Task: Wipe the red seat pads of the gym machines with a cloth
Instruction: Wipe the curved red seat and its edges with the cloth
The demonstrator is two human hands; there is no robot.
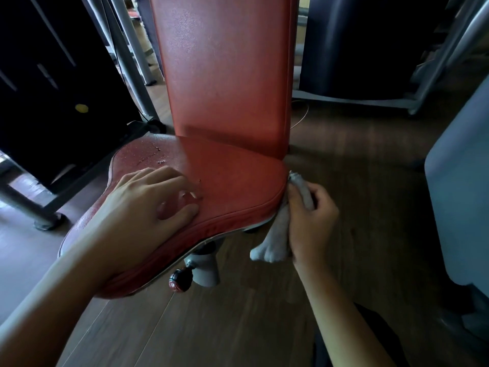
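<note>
Wood floor (238,327), left hand (148,200) on red seat pad (232,176), right hand (312,215) gripping cloth (275,239)

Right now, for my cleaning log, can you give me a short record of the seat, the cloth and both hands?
seat pad: red, surface cracked at its far left
back pad: red, upright behind the seat pad
cloth: pale, against the seat pad's right edge, end hanging down
right hand: grips the cloth
left hand: rests on the seat pad, holds nothing
knob: under the seat pad
</note>
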